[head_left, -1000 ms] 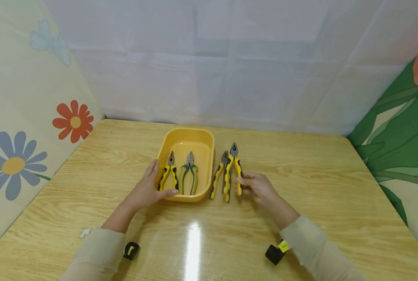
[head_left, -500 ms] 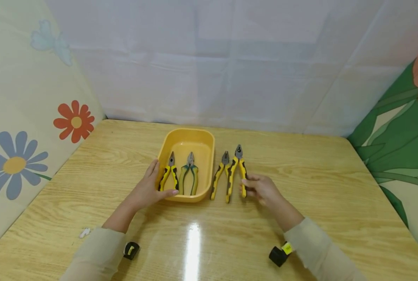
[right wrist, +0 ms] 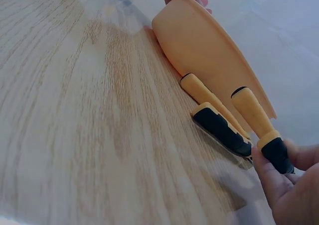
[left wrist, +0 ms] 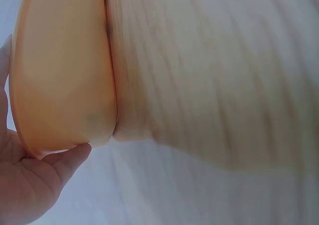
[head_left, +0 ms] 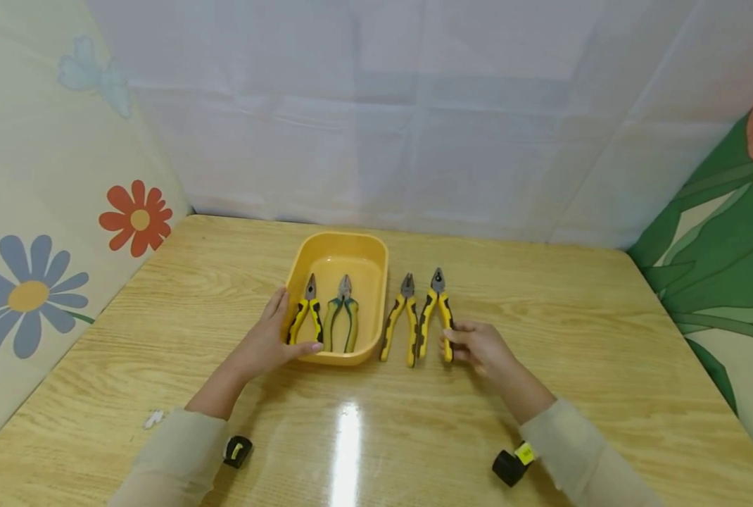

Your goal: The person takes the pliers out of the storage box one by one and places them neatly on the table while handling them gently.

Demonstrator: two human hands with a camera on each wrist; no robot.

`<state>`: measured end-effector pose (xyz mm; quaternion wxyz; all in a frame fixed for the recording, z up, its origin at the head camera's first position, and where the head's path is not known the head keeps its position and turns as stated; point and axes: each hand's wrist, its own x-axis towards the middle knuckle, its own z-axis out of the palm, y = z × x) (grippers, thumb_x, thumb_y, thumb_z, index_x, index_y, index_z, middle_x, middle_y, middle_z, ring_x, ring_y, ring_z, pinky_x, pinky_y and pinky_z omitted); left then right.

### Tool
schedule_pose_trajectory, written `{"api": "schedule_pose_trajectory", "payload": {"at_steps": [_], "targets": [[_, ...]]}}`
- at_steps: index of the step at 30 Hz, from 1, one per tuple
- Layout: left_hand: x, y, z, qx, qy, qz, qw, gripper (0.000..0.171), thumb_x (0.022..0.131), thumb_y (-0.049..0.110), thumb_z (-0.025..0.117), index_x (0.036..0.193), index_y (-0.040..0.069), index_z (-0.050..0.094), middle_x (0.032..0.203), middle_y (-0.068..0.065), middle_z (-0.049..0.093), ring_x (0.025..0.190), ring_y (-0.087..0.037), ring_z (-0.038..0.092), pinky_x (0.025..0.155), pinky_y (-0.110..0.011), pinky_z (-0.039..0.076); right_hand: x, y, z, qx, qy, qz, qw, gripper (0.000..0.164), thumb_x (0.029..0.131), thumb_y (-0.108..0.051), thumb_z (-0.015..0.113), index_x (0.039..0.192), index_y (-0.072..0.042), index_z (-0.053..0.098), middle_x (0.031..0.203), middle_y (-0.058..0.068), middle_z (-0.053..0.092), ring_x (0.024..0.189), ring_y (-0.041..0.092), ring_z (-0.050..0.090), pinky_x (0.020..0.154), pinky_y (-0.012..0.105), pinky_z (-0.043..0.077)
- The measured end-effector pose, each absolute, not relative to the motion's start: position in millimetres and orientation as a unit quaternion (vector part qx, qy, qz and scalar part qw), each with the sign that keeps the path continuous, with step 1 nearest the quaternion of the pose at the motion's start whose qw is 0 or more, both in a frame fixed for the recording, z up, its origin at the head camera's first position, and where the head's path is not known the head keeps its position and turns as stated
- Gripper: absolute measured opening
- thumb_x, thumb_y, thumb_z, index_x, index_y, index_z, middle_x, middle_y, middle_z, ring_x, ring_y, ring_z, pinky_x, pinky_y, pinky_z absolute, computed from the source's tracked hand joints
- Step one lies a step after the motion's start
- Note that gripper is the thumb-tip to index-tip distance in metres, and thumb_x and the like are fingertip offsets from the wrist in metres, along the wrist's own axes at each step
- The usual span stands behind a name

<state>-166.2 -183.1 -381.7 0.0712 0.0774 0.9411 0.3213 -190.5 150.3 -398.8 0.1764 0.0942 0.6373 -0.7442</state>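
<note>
My left hand (head_left: pixel 269 340) grips the left front corner of a yellow plastic bin (head_left: pixel 371 340), thumb along the front and fingers on the left wall. Inside lie long-nose pliers (head_left: pixel 304 308) with yellow-black handles and pliers with green-yellow handles (head_left: pixel 341 308). My right hand (head_left: pixel 483 346) pinches one handle of yellow-black combination pliers (head_left: pixel 438 285); in the right wrist view their handles (right wrist: pixel 249 105) stand raised above the tabletop. Between these and the bin, a second yellow-black pair of pliers (head_left: pixel 407 289) lies on the table, handles spread toward me.
The wooden table (head_left: pixel 579 310) ends at a white cloth backdrop (head_left: pixel 478 141). Near my left forearm are a small black object (head_left: pixel 237 451) and a white scrap (head_left: pixel 153 418). Another black object with a yellow tag (head_left: pixel 511 465) sits by my right sleeve.
My right hand has moved right and slightly toward me with the combination pliers, drawing them clear of overlapping the other pair. My left hand and the bin have stayed put.
</note>
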Motion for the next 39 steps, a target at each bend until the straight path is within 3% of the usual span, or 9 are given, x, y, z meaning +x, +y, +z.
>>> {"api": "schedule_pose_trajectory", "payload": {"at_steps": [16,22,29,39], "targets": [[-166.1,-183.4,-381.4,0.077,0.942,0.319,0.072,0.113,0.065,0.062,0.060,0.138,0.003,-0.004,0.143,-0.011,-0.009,0.126,-0.036,0.008,0.096,-0.052,0.019,-189.2,156.9,-402.3,0.112,0.645,-0.733,0.186,0.045,0.084,0.004,0.049,0.121,0.022,0.029,0.074,0.010,0.057,0.064,0.016,0.059,0.064,0.029,0.050],[-166.1,-182.9,-380.8,0.079,0.942,0.320,0.070,0.110,0.067,0.056,0.063,0.138,0.002,-0.004,0.143,-0.012,-0.009,0.126,-0.036,0.009,0.096,-0.051,0.020,-187.7,157.5,-405.8,0.108,0.641,-0.737,0.185,0.042,0.084,0.006,0.048,0.117,0.024,0.030,0.070,0.009,0.057,0.061,0.017,0.060,0.062,0.029,0.050],[-166.9,-183.6,-381.6,0.082,0.944,0.314,0.068,0.115,0.063,0.064,0.059,0.137,0.002,-0.003,0.143,-0.012,-0.008,0.125,-0.038,0.011,0.095,-0.052,0.021,-185.8,155.8,-404.6,0.107,0.658,-0.723,0.184,0.039,0.084,0.006,0.048,0.115,0.024,0.033,0.070,0.008,0.057,0.059,0.015,0.059,0.060,0.027,0.050],[-166.9,-183.6,-381.8,0.081,0.944,0.314,0.067,0.110,0.067,0.055,0.063,0.137,0.001,-0.003,0.143,-0.013,-0.008,0.126,-0.037,0.009,0.096,-0.051,0.019,-187.3,154.6,-406.8,0.122,0.689,-0.689,0.189,0.039,0.085,0.001,0.050,0.117,0.020,0.037,0.076,0.009,0.058,0.065,0.015,0.059,0.062,0.028,0.050]]}}
